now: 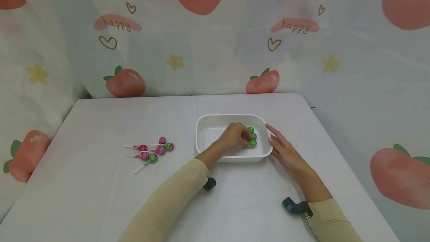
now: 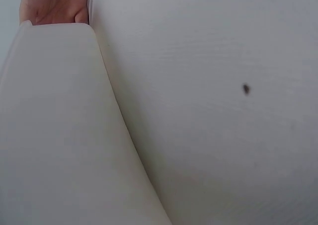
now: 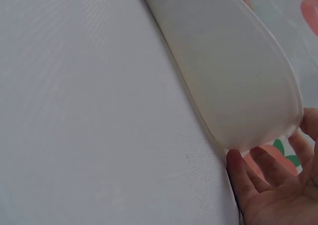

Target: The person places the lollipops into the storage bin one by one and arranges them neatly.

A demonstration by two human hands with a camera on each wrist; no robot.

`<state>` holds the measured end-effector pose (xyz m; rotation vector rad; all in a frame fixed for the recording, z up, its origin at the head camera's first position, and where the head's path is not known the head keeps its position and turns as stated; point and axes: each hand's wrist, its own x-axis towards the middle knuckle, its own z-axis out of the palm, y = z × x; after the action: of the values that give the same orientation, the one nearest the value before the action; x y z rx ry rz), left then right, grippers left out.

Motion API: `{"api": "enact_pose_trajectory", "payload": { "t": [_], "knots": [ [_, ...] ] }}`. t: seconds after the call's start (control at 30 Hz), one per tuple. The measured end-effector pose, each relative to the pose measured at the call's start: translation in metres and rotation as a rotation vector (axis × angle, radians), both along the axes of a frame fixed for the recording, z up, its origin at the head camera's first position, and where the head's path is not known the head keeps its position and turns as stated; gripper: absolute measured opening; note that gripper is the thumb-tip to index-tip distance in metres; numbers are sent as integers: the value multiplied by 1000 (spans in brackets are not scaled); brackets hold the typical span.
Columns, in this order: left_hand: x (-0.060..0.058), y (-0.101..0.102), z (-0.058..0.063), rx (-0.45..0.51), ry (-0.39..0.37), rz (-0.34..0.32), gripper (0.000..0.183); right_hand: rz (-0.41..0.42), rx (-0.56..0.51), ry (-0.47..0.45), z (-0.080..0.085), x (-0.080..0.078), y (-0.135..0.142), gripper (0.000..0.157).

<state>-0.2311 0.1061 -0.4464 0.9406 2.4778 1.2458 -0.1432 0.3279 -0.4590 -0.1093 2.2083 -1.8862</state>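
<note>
A white rectangular tray [image 1: 215, 157] stands on the table, with several green-wrapped lollipops [image 1: 253, 136] at its right end. My left hand [image 1: 235, 136] reaches in over the front rim, fingers curled down, and pinches the nearest green lollipop [image 1: 252, 143]. Its stick is hidden behind the hand. Against the tray's right end rests my right hand [image 1: 285, 152], fingers lightly spread. In the right wrist view, the fingertips [image 3: 236, 158] of that hand touch the tray's outer wall [image 3: 233, 86]. The left wrist view shows just part of the left palm [image 2: 54, 4] beyond the tray's side.
Left of the tray, a loose group of pink, red and green lollipops [image 1: 160, 150] lies on the white tablecloth [image 1: 84, 182]. Dark wrist cameras [image 1: 293, 206] sit by both sleeves. A curtain printed with peaches [image 1: 125, 83] hangs behind the table.
</note>
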Motion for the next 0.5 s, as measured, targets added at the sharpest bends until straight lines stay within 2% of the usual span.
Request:
{"api": "enact_pose_trajectory", "payload": {
  "t": [0.5],
  "knots": [
    [1, 0, 0, -49, 43, 5, 19, 3, -29, 3, -2, 0, 0, 63]
  ]
}}
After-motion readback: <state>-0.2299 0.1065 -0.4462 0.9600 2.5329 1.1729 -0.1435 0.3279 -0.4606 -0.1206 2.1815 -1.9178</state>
